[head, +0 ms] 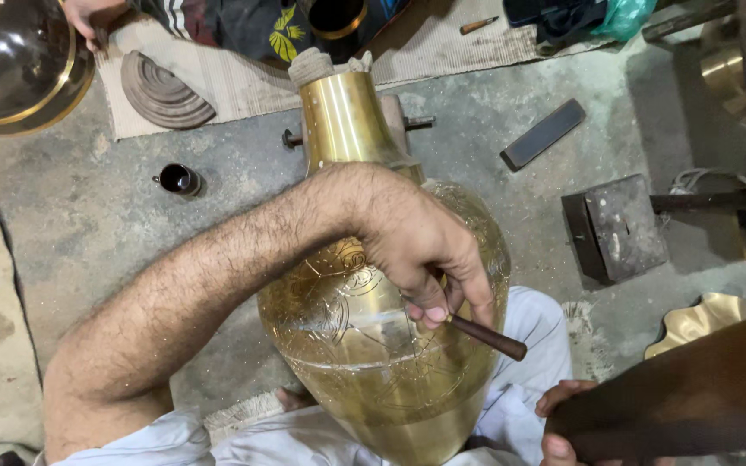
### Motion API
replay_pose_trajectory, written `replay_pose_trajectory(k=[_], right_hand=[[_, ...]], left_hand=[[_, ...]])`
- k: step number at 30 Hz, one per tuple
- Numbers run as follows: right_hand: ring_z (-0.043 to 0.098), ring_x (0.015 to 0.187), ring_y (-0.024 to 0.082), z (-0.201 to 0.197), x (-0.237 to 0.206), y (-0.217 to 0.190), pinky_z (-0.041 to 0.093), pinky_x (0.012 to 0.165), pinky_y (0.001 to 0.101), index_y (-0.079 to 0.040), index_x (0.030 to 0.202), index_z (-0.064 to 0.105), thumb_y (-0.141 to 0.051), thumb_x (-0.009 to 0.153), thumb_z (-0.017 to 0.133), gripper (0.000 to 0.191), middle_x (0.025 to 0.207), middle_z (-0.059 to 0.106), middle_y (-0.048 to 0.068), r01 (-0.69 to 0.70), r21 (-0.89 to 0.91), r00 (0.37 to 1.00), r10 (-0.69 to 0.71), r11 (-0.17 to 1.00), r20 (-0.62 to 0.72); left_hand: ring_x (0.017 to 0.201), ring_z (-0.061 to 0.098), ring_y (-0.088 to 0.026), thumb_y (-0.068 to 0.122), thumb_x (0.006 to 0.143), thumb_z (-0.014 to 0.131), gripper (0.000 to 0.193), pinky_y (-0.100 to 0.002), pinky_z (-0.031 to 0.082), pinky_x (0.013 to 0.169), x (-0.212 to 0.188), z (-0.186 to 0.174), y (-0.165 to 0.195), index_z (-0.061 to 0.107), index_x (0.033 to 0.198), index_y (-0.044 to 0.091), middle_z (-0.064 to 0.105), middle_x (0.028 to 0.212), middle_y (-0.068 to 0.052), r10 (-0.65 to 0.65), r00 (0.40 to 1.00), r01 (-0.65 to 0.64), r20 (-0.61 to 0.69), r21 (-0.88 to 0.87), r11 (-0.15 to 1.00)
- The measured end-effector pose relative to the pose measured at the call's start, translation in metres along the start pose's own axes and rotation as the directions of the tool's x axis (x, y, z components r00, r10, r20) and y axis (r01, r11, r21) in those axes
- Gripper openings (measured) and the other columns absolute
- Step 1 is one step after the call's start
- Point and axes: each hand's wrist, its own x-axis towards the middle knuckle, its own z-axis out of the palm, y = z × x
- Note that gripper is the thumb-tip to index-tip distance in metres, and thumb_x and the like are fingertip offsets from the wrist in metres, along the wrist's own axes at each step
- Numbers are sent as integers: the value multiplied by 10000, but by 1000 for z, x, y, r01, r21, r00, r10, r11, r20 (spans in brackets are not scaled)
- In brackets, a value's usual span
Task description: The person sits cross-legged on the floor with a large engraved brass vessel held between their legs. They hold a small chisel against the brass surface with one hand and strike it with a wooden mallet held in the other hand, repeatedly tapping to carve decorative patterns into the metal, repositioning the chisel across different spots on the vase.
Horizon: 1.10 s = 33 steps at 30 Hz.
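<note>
A: Brass vase (373, 345) position: lying across the person's lap, neck (344, 121) pointing away, above the concrete floor (477, 129).

B: Left hand (420, 250)?

A: Closed around a thin dark punch (487, 336), fingers pinching it near the tip; the tip rests on the engraved belly of the brass vase.

B: Right hand (563, 423)?

A: Fingers wrapped around a thick dark wooden mallet (692, 397), held low at the right, apart from the punch.

B: Step in hand?

A: Judged as engraving: tool seated on the pattern, striker ready. The next move calls for a steady punch angle and a light, square tap on its free end.

B: Surroundings?

A: A small dark cup (180, 179) and a flat dark bar (543, 134) lie on the floor.
</note>
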Motion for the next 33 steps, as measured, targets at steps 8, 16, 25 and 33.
replay_pose_trajectory(k=[8,16,25,33], right_hand=[[667,915,180,47,-10,-49,553,837,311,-61,1458,422,-96,811,799,749,1149,670,150,107,523,932,97,846,-348],[592,996,136,45,-19,-1,459,966,313,-40,1373,521,-50,806,791,627,1124,655,156,-59,502,969,171,863,-179],[643,1152,168,29,-1,-28,526,1053,339,-48,1316,455,-93,835,780,581,1159,626,97,80,629,953,127,773,-276],[677,831,235,31,-2,-42,574,961,351,-24,1250,460,2,817,755,524,940,686,193,21,439,944,127,898,-305]], left_hand=[[798,725,-77,129,992,637,483,-268,610,773,1,0,-8,552,1467,158,767,921,0,95,995,-91,42,-78,993],[800,723,-72,116,984,650,474,-276,614,775,0,3,-8,566,1449,149,759,902,0,93,996,-92,2,-78,993],[812,752,-63,169,951,662,513,-286,633,836,-5,7,2,561,1452,211,801,935,10,-44,994,42,-101,-19,999],[842,766,-57,156,928,653,541,-257,644,835,-8,11,10,562,1449,270,790,959,20,-146,977,143,-155,-25,989]])
